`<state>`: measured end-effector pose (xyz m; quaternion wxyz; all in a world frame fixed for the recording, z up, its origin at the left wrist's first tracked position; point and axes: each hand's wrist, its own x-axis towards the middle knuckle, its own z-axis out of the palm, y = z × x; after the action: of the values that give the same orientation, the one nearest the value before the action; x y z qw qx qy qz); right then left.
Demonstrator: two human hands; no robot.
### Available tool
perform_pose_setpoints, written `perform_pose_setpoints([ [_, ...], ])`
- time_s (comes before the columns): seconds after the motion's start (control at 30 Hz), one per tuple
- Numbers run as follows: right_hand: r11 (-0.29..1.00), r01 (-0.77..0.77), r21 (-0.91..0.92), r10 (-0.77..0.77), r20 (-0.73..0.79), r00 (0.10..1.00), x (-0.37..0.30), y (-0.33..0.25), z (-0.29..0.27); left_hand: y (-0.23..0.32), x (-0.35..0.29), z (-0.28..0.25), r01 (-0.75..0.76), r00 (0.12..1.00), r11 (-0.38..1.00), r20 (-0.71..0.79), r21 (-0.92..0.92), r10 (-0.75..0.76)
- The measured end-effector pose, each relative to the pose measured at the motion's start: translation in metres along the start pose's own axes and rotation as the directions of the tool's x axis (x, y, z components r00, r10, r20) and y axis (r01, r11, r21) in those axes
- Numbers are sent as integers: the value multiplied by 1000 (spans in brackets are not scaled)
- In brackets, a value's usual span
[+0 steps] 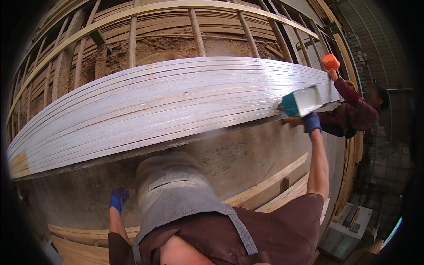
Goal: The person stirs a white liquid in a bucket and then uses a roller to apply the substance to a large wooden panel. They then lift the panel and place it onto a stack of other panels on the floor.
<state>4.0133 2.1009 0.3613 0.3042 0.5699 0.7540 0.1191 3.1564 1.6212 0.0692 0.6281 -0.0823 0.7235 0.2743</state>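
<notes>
My right hand (312,122), in a blue glove, grips a teal, box-shaped container (289,105) whose pale inside is coated white. It is tilted over the right part of a long stack of white-coated boards (176,95), close to their near edge. Wet shine shows on the boards around it. Away from the stack, my left hand (119,198), also gloved in blue, hangs at my left side with loose fingers and nothing visible in it.
At the stack's right end another person (355,106) holds up an orange scoop (331,62). Behind the stack stands a wooden rail frame (196,33) with planks beyond. Bare timber boards (269,181) lie near me on both sides. A pale metal box (349,229) sits lower right.
</notes>
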Motion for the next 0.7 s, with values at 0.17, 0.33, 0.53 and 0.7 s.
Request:
perform_pose_setpoints([
  [0.17, 982, 186, -35, -189, -173, 967, -12, -110, -50, -31, 4, -2, -9, 998, 997, 56, 80, 4],
  [0.33, 826, 43, 563, -111, 87, 990, 5, -216, -172, -18, 77, 26, -470, 883, 501, 389, 727, 264],
  [0.53, 707, 300, 641, -249, -171, 953, 11, -228, -215, 38, 96, 97, -282, 653, -654, 640, 702, 405],
  [0.7, 787, 295, 542, -272, -124, 954, 26, -109, -148, 8, 70, 164, -345, 384, -681, 759, 646, 526],
])
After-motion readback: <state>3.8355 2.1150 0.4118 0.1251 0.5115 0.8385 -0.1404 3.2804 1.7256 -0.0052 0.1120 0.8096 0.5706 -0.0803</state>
